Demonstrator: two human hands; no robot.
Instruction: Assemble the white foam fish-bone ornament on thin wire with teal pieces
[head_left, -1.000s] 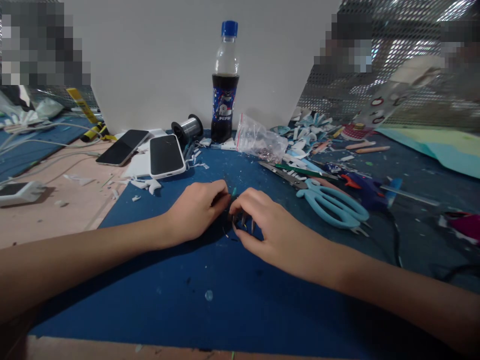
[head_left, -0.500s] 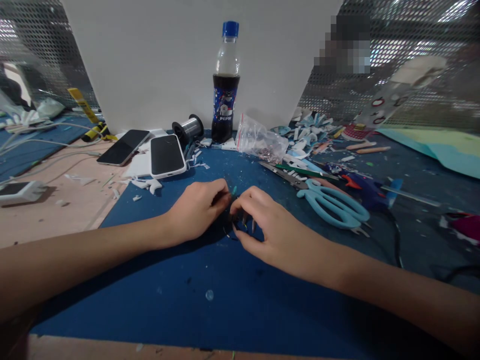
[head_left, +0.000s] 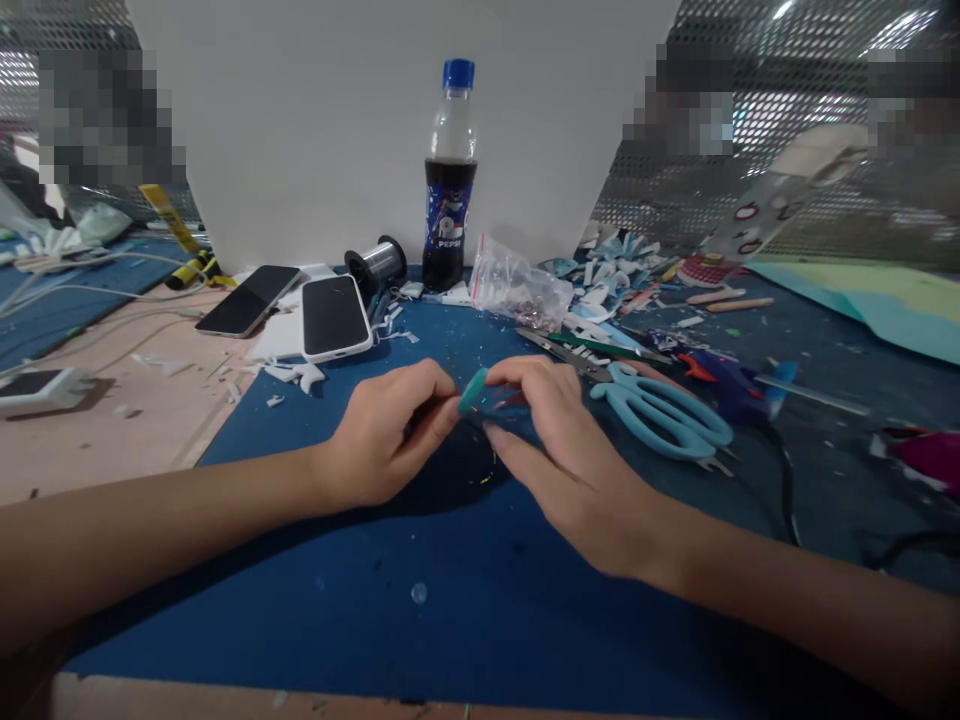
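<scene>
A small flat teal piece (head_left: pixel 472 391) of unclear kind stands tilted above the blue mat (head_left: pixel 360 590). My left hand (head_left: pixel 390 430) pinches its lower left edge between thumb and forefinger. On the other side, my right hand (head_left: pixel 581 465) has its thumb and forefinger apart, the forefinger's tip very close to the piece; whether it touches cannot be told. I see nothing held in the right hand, though its farther fingers are blurred. Below the fingertips, a few tiny yellowish bits lie in shadow on the mat.
Blue-handled scissors (head_left: pixel 667 415) and a dark blue glue gun (head_left: pixel 724 385) lie at right. Behind stand a cola bottle (head_left: pixel 448 220), a wire spool (head_left: pixel 379 263) and a zip bag (head_left: pixel 517 285). Two phones (head_left: pixel 335 315) rest at left. Scraps (head_left: pixel 615 265) are heaped at back right.
The right hand has drawn back to the right and its thumb and forefinger have spread. More of the teal piece shows now, between the hands. The view has shifted slightly.
</scene>
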